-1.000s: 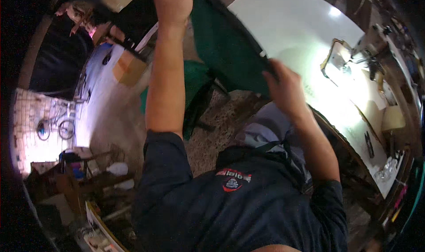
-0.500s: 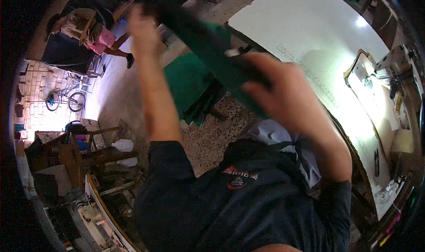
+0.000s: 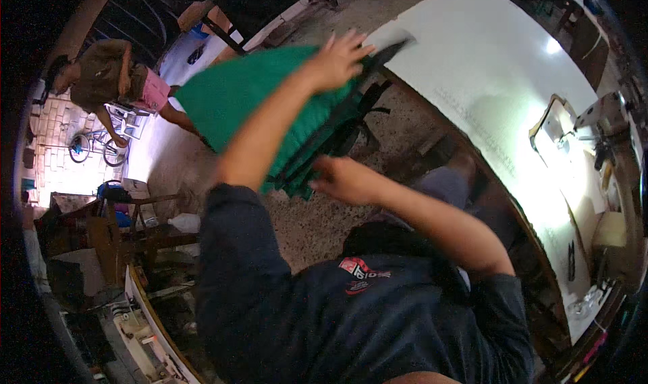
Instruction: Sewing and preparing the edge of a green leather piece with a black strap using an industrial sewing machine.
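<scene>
A green piece of fabric (image 3: 250, 87) with black strips (image 3: 331, 131) along its right side spreads out in front of me, above the speckled floor. My left hand (image 3: 337, 61) lies over its far right part, palm down with the fingers spread. Near the lower end of the black strips is my right hand (image 3: 345, 180), its fingers curled together. What they hold, if anything, is hidden. A blurred dark strip end (image 3: 398, 46) sticks out past my left hand toward the white table.
A large white table (image 3: 472, 53) runs along my right, with a lit sewing machine (image 3: 601, 124) on it. Another person (image 3: 101, 73) is at the far left, near a bicycle (image 3: 98, 148). Wooden furniture (image 3: 111, 232) and a white jug (image 3: 184, 223) stand at left.
The dark strip raised across my view has come down onto the green fabric. My left hand moved right and opened; my right moved left and lower. The other person has shifted toward the left.
</scene>
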A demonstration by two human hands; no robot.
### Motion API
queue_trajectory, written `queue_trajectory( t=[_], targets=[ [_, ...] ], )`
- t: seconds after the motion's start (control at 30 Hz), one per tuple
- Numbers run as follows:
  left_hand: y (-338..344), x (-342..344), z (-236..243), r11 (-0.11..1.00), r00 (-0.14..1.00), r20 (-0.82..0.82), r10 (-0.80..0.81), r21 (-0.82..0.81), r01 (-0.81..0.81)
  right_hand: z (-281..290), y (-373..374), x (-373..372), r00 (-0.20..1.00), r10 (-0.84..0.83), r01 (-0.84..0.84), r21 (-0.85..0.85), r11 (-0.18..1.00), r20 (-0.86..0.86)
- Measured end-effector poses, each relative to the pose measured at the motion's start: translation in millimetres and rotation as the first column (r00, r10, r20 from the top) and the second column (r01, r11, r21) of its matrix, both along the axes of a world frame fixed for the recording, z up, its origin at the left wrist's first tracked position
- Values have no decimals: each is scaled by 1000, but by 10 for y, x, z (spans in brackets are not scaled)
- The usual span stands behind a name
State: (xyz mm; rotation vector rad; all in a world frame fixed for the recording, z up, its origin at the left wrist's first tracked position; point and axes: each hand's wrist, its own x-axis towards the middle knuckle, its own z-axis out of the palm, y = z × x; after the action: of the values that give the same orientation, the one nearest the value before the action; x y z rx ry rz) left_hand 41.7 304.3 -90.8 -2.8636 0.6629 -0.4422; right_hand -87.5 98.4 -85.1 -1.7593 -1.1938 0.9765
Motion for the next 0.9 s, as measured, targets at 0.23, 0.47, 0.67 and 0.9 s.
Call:
queue_trajectory(
  t=[0.23,0.47,0.67,0.9],
  targets=[
    [-25,-1490,-1957,388,593,-360,721,-499,-775,-1255,-1286,-68,858,-116,86,-84,993,-501],
    [-354,-1508,-1780,510,488,-545,682,-124,-851,-1164,-1331,256,658,-379,393,-133,910,-650],
    [-181,-1847,-1948,495,509,-467,723,-163,-853,-1237,-1401,256,644,-364,393,-118,912,-673],
    [-161,-1538,-1599,443,330,-571,752,66,-894,-1303,-1483,282,602,-347,413,-93,906,-719]
  ],
)
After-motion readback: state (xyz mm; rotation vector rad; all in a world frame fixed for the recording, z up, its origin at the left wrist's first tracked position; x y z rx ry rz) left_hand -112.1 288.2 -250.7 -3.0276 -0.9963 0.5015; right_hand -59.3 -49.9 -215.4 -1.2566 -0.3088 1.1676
